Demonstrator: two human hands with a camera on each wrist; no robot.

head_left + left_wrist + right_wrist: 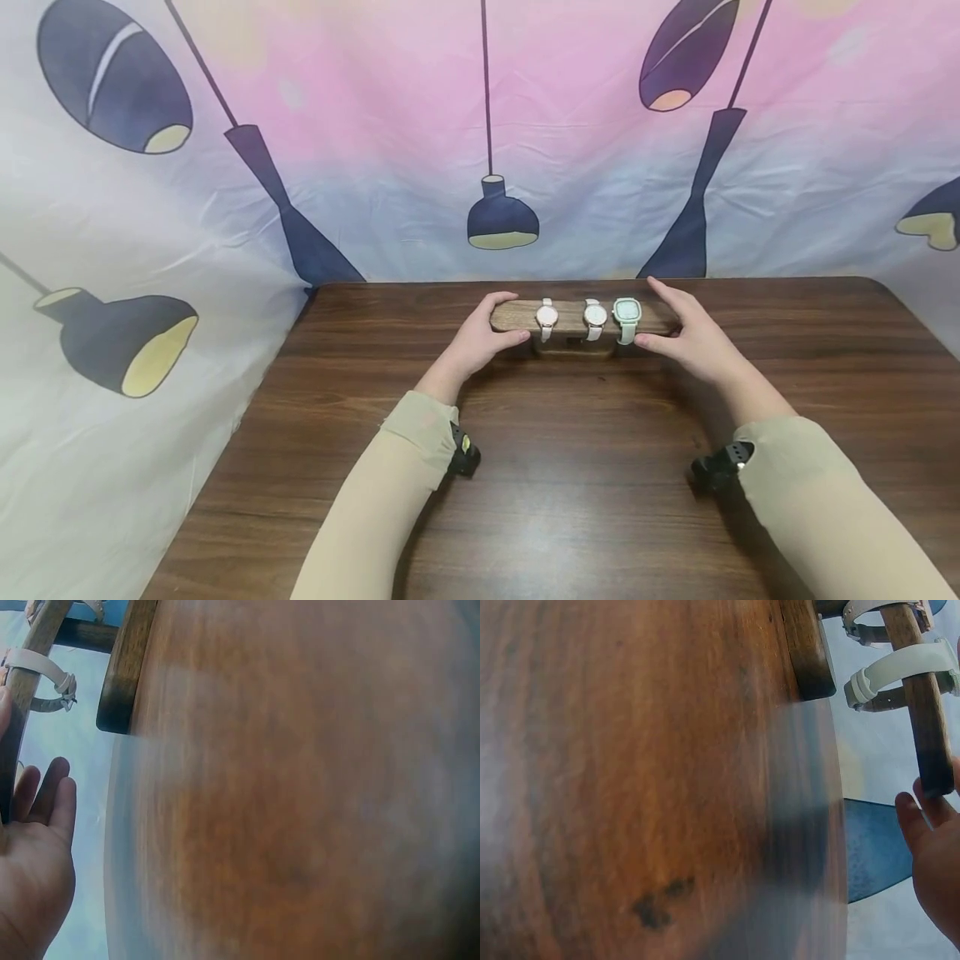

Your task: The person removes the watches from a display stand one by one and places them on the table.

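From the head view we are losing the far ends of the wooden watch bar (573,316), because the left hand (480,337) and the right hand (693,333) are covering them. Its base (573,348) is sitting in shadow, so we are not making out its shape. The dials of the three watches (595,315) are staying too small for us to read. In both wrist views the counter (300,787) is smearing into a brown blur, and the frame edges are cutting off each hand, leaving only a palm and some fingertips (907,814).
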